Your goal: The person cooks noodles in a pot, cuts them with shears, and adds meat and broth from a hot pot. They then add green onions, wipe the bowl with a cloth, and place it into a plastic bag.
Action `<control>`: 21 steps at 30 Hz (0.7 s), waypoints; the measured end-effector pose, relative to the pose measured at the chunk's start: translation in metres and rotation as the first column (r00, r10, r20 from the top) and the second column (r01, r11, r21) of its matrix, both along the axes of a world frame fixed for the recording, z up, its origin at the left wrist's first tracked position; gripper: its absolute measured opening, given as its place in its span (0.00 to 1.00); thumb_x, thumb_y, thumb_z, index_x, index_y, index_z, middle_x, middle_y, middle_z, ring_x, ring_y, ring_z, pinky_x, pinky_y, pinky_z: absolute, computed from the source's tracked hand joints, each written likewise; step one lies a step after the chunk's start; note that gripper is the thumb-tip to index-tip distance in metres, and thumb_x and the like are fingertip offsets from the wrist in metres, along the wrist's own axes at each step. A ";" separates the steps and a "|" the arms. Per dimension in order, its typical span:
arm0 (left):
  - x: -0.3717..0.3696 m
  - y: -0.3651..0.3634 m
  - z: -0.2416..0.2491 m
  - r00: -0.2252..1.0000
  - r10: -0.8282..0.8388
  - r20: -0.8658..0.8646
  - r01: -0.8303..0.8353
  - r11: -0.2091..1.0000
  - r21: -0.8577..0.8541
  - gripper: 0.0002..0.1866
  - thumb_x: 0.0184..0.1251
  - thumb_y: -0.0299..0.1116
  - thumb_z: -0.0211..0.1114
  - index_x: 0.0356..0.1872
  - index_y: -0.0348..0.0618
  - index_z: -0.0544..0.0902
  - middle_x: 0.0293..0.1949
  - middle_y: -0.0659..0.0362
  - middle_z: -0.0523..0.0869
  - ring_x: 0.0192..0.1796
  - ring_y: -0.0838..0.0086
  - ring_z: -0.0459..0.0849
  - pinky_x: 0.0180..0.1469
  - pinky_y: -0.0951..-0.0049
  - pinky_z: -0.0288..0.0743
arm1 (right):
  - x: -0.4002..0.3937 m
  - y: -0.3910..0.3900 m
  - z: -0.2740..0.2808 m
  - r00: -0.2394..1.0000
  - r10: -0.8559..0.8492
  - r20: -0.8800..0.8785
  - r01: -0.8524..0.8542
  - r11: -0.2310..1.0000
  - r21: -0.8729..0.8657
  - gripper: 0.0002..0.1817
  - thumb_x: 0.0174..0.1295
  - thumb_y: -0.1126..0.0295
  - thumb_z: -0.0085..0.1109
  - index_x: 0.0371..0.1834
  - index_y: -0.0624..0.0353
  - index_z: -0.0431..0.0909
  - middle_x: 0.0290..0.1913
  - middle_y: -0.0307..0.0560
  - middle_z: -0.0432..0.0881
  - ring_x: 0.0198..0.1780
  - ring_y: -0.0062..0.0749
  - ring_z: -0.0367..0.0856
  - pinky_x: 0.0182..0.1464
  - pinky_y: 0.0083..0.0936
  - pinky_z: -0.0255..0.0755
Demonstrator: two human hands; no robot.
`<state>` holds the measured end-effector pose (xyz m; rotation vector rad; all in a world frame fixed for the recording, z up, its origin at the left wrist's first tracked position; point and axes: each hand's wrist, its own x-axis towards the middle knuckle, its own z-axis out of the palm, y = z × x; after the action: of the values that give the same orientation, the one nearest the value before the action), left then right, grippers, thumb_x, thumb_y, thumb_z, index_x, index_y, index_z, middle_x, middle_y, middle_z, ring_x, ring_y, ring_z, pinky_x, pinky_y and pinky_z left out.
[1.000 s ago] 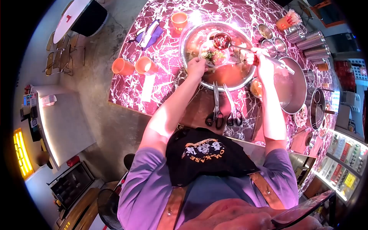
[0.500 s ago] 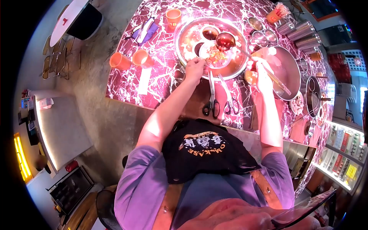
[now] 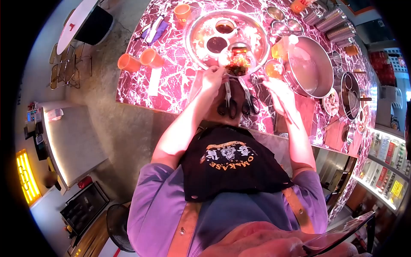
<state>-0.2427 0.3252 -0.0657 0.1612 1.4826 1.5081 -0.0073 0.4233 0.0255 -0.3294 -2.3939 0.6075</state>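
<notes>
My left hand [image 3: 212, 79] pinches the near-left rim of a small bowl [image 3: 247, 72] that holds chopped red and green bits in dark liquid. The bowl sits at the near edge of a large round metal tray [image 3: 192, 52], beside two white cups of dark sauce [image 3: 216, 44]. A shiny ladle head [image 3: 239, 48] tilts over the bowl's far side. My right hand [image 3: 279, 94] is closed on the ladle; its handle runs back along my wrist and is mostly hidden. Two pairs of scissors [image 3: 228, 103] lie below the bowl.
A large metal pot [image 3: 312, 68] stands right of the tray, with an orange-filled cup [image 3: 274, 68] beside it. Orange cups [image 3: 150, 58] and a white strip [image 3: 155, 82] are at left. Small metal bowls [image 3: 275, 13] and stacked metal cups [image 3: 338, 32] stand at the back right.
The ladle has tipped over the bowl, and the bits there look darker and wetter. My right hand has dropped lower and turned. The camera view has shifted slightly.
</notes>
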 end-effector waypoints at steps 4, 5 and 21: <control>0.015 -0.009 -0.030 0.999 0.025 0.036 -0.030 0.986 0.166 0.07 0.69 0.29 0.55 0.40 0.35 0.77 0.36 0.52 0.84 0.36 0.69 0.85 0.37 0.73 0.82 | 0.039 0.010 0.005 1.000 0.008 -0.009 -0.008 0.998 0.069 0.14 0.54 0.83 0.60 0.45 0.63 0.82 0.44 0.53 0.83 0.47 0.43 0.83 0.49 0.32 0.77; 0.018 -0.015 -0.042 0.999 0.012 0.041 -0.018 0.986 0.166 0.07 0.69 0.29 0.55 0.40 0.35 0.77 0.36 0.52 0.84 0.36 0.69 0.85 0.37 0.73 0.82 | 0.051 0.014 0.008 0.998 -0.032 -0.055 0.035 0.998 0.045 0.14 0.54 0.82 0.60 0.45 0.64 0.82 0.44 0.54 0.83 0.47 0.44 0.83 0.49 0.32 0.77; 0.082 -0.128 -0.086 0.751 0.656 0.077 -0.660 0.749 0.050 0.03 0.68 0.28 0.59 0.36 0.42 0.74 0.34 0.59 0.81 0.35 0.72 0.82 0.42 0.67 0.81 | 0.173 0.233 -0.143 0.659 -0.612 0.438 0.678 0.735 0.006 0.11 0.67 0.65 0.45 0.43 0.59 0.75 0.32 0.51 0.83 0.35 0.40 0.84 0.40 0.28 0.77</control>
<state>-0.1602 0.1974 -0.1517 -0.4122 1.5154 2.1111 0.1661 0.6567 -0.1174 -1.4518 -2.3594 0.4023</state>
